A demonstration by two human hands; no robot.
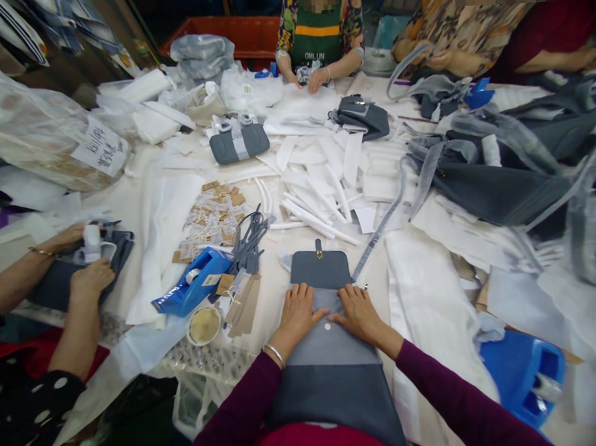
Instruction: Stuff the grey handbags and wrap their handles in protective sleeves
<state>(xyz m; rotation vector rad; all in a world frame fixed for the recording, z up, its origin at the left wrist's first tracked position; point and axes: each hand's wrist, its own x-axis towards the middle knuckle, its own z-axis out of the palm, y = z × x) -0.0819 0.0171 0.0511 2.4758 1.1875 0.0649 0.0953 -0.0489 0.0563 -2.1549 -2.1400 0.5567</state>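
Observation:
A dark grey bag point(331, 391) lies unfolded before me, its lower end against my body. Its flap point(313, 269) points away from me and carries a small strap with a gold-coloured clasp point(319, 254). Across the lighter grey middle, my left hand point(299, 317) rests with fingers stretched out. My right hand point(361, 314) lies flat beside it, thumb toward the other thumb. Both palms press on the bag and neither grips anything. Between the hands and slightly nearer me is a round pale snap point(327, 326). Plastic-wrapped strap point(378, 232) runs off from the flap's right side.
Left stand a blue tape dispenser point(194, 282), a round tub point(203, 326), grey straps point(249, 242) and tags point(215, 217). White foam strips point(317, 215) lie beyond. Another blue dispenser point(523, 377) is at right. Co-workers' hands point(88, 274) handle a bag at left; others work opposite.

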